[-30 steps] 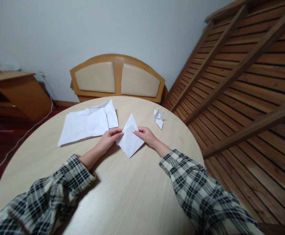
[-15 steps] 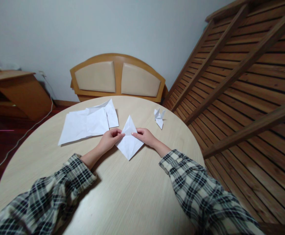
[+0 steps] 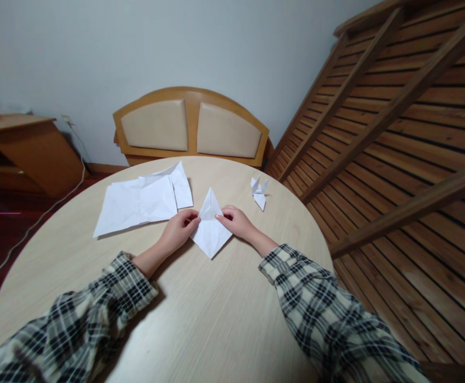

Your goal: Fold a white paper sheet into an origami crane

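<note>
A diamond-shaped piece of folded white paper [image 3: 211,236] is held over the table between my hands, with one point toward me and a narrower one away. My left hand [image 3: 180,227] pinches its left side between thumb and fingers. On the opposite side, my right hand [image 3: 237,222] grips the edge, thumb on top; the fingers beneath the paper are hidden. To the right stands a small folded paper figure [image 3: 260,192] with pointed tips. Several larger white paper sheets [image 3: 139,205] lie overlapping at the left, close to my left hand.
Everything rests on a round pale wooden table [image 3: 200,319]. Behind it is a padded wooden headboard [image 3: 192,125] against the wall. A slatted wooden structure [image 3: 396,133] slants along the right side. At far left are a desk [image 3: 28,143] and a white cable [image 3: 36,221].
The folded paper has turned very slightly in my hands, its near point shifting a touch to the right. Both hands keep their hold. The other papers stay put.
</note>
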A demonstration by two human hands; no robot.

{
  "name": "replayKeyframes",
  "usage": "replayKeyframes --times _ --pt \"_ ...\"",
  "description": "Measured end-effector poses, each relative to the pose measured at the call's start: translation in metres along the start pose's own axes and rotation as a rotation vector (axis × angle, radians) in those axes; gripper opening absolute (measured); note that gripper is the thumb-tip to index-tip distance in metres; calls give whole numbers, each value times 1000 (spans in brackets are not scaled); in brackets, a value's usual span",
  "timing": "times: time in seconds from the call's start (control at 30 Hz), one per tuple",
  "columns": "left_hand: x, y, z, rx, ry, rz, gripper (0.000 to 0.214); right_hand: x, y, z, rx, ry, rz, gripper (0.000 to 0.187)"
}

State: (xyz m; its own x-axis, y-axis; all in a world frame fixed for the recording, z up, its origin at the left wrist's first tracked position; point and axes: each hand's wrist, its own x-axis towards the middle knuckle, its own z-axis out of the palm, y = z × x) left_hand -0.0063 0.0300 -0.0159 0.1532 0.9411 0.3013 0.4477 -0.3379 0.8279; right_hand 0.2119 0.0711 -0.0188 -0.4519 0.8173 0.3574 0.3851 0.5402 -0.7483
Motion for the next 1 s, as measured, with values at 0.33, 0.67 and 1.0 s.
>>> replayKeyframes --times 0.33,0.67,1.0 --pt "-4 0 3 325 55 281 37 1 0 4 -94 16 -19 36" --pt "-10 13 5 460 -237 420 36 3 3 9 -133 77 62 14" --pt "-12 8 9 508 -262 379 41 3 2 5 -102 38 161 25"
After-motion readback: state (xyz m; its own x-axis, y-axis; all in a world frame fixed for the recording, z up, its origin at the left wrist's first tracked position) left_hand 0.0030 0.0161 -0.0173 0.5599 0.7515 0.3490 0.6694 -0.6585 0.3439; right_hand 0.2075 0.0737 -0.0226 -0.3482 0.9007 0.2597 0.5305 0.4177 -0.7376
